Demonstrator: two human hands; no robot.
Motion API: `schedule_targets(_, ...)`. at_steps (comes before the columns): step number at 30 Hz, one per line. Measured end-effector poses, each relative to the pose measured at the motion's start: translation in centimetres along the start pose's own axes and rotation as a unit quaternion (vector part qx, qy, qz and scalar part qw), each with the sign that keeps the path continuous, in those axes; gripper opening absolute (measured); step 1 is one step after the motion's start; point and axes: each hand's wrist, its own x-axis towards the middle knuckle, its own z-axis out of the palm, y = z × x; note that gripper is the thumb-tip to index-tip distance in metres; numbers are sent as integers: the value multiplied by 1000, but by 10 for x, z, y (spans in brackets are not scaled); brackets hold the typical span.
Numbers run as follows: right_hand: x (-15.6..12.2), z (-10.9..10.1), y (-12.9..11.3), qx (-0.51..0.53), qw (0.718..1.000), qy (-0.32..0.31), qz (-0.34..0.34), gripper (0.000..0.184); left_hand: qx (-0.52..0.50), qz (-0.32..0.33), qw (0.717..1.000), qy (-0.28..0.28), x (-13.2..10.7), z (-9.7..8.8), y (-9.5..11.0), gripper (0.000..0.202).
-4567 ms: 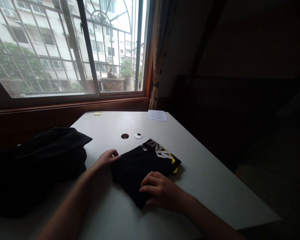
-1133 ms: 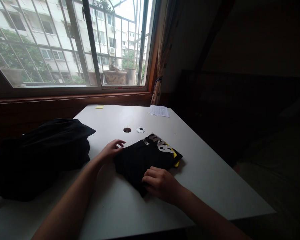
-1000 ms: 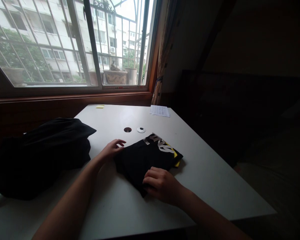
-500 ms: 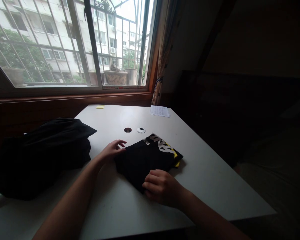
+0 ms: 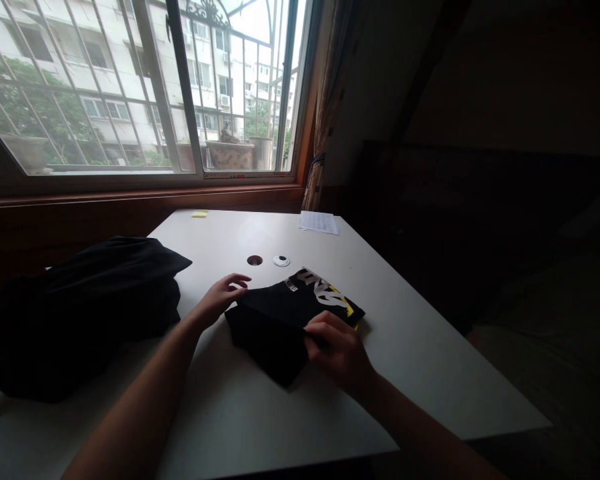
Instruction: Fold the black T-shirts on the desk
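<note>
A folded black T-shirt (image 5: 275,300) with white and yellow print lies on the white table in front of me. My right hand (image 5: 340,350) is closed, pinching its near edge between thumb and fingers and raising that layer a little. At the shirt's far left corner is my left hand (image 5: 223,300), fingers loosely curved and apart, the thumb close to the cloth. Whether that thumb touches the fabric is hard to see. Further left sits a rumpled heap of black cloth (image 5: 90,313), untouched by either hand.
The white table (image 5: 230,420) has a round hole (image 5: 255,261) with a white cap (image 5: 281,261) beside it. Printed papers (image 5: 320,223) and a yellow sticky note (image 5: 199,214) lie along the back edge. A barred window stands behind; the table's right edge runs diagonally.
My right hand has moved up and away from me, lifting the shirt's near edge and folding it partly over. The left hand has barely shifted.
</note>
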Motion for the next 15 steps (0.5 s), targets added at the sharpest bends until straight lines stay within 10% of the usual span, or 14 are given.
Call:
schedule_targets(5,0,1,-8,-59,993,-26,-96,24,-14,36,999,-11,-2,-10,2,44)
schedule_targets(10,-13,13,-9,-135,945,-218,-203,6,89,62,991,-82,-1,-23,-8,39)
schedule_targets(15,-18,13,-3,-71,944,-283,-157,10,175,100,975,-93,-3,-19,-14,34)
